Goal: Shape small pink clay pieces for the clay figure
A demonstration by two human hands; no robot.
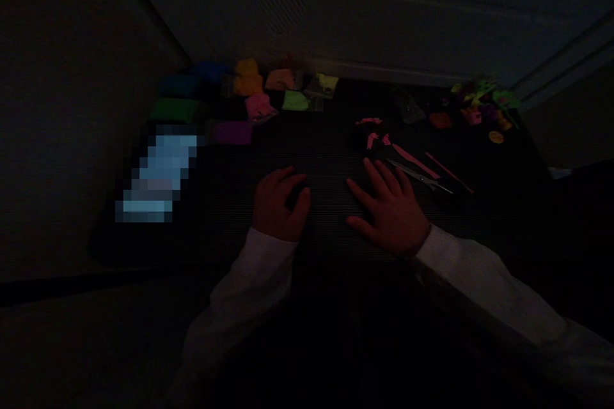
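The scene is very dark. My left hand [278, 204] rests on a black ribbed mat [330, 204], fingers curled down with the thumb out to the right; I see nothing in it. My right hand [391, 208] lies flat on the mat, fingers stretched and spread, holding nothing. Just beyond its fingertips lie scissors [422, 177] and thin pink strips [415, 161]. Small pink scraps [371, 134] sit a little farther back.
Several packets of coloured clay [259, 99] (blue, green, orange, pink, purple, yellow) are grouped at the back left. A blurred bright rectangle [158, 172] lies at the left. Small colourful clay figures [480, 105] stand at the back right. A wall runs behind.
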